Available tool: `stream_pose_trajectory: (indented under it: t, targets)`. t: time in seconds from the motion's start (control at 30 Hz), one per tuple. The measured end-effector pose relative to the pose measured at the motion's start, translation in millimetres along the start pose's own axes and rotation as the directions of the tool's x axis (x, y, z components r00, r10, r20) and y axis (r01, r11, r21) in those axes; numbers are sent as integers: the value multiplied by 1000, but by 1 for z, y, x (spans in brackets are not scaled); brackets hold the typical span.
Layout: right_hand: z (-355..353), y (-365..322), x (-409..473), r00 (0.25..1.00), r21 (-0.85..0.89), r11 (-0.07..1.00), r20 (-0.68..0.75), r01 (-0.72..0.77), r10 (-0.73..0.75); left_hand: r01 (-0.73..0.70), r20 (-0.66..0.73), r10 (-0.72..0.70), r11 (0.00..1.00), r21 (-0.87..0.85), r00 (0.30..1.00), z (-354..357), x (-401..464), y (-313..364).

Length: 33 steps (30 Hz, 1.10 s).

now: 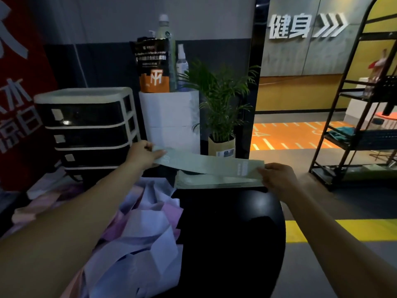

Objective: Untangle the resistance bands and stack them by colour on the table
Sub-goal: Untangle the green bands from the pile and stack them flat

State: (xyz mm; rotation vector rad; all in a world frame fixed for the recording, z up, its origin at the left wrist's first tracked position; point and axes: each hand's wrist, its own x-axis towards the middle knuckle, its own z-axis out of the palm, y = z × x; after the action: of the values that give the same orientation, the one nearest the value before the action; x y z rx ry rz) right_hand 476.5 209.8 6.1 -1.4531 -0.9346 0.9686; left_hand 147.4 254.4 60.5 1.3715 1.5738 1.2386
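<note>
Two bare forearms reach forward from the bottom of the view over a round black counter (232, 229). Nearest, on the left part of the counter, lies a loose, tangled heap of lilac and pink resistance bands (146, 229), folded over one another and spilling off toward the left edge.

Further out, both hands hold one pale green band (206, 163) stretched flat between them. The left hand (142, 153) pinches the band's left end with fingers closed on it, raised a little higher. The right hand (277, 176) grips the right end, fingers closed over the edge. The band slopes gently down from left to right.

Directly beneath it, at the far side of the counter, rests a neat stack of green bands (217, 181), and the held band's right end sits just above or touching the stack; I cannot tell which.

Behind the counter, on the left, stands a black and white drawer unit (88, 125). Beside it is a white pedestal (169, 119) carrying an orange and black pouch (153, 65) and clear bottles (174, 52). To its right is a potted palm (221, 108) in a paper-wrapped pot. Far right, a black metal shelf rack (352, 117) stands on the floor, and white wall lettering (305, 26) with arrows hangs on the grey wall beyond.
</note>
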Motion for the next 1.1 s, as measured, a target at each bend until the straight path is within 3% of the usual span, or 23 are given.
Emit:
stream_pose_trajectory:
  t: [0.1,0.2,0.43,0.6,1.0,1.1]
  targets:
    - [-7,9,23,984,-114,991,-156,63,-80,115,3,-116,979,-170,993,28,14,-12]
    - [-12,15,43,960,-256,963,-237,83,-146,122,-2,-124,978,-171,992,52,21,-21]
    - [-9,27,74,948,-458,882,-217,111,-232,-4,-51,11,991,134,999,71,45,-51]
    - [-7,38,81,945,-575,812,-201,101,-260,-76,-25,98,887,455,995,78,44,-63]
    - [-1,47,82,936,-673,729,-164,124,-311,-89,-70,136,880,467,988,73,39,-79]
    - [6,44,73,913,-749,652,-175,118,-367,-124,-58,167,886,446,984,71,35,-79]
